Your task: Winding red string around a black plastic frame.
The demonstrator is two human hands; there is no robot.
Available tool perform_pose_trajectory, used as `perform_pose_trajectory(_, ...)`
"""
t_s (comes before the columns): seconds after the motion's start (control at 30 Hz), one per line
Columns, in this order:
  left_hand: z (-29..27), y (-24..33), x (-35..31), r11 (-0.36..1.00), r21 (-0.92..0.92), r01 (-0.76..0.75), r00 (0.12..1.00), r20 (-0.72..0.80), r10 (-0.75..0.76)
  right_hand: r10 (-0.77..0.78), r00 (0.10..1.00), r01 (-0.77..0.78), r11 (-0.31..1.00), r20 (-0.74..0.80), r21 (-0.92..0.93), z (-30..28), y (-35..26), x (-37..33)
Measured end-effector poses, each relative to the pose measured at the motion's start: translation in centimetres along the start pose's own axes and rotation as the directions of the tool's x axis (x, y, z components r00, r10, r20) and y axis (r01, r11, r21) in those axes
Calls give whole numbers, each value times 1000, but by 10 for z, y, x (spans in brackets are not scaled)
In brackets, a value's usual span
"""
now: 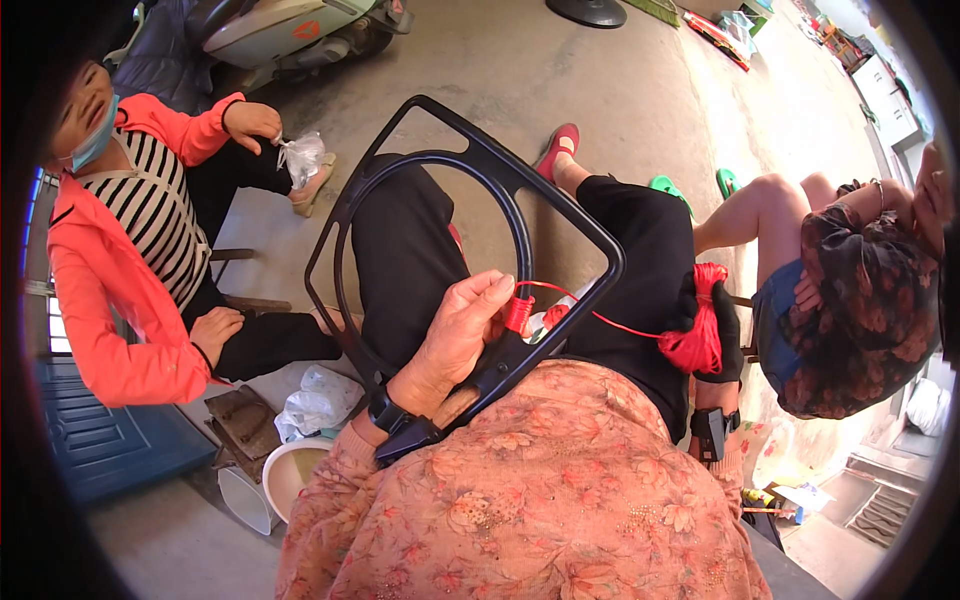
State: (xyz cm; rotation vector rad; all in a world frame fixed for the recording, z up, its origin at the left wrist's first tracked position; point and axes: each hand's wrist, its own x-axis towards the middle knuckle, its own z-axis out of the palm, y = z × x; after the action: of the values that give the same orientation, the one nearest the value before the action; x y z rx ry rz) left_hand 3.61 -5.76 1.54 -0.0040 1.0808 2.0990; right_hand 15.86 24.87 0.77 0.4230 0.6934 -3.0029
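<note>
Left hand [455, 325], bare, just below my view's centre: I see it grasping dark frame [552, 193] beside red winding [519, 315] on its bar. Right hand [735, 335], apparently dark-gloved, at 3 o'clock, fingers closed round red cord bundle [695, 340]. Loose strand [630, 328] links bundle to winding. Frame, ring inside it, spans black-trousered lap, reaching 12 o'clock. I have coral-jacketed person [90, 290] at 9 o'clock, plastic bag [302, 158] at 10, pale basin [287, 480] between 7 and 8.
</note>
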Motion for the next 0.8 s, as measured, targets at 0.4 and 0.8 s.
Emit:
perform_pose_trajectory(0.4,-1,1,1,999,-5,36,998,61,-35,221,975,-157,787,35,-597,75,76,77)
perform_pose_trajectory(0.8,0,4,-1,998,-33,60,996,62,-58,239,971,-182,805,28,-565,82,75,76)
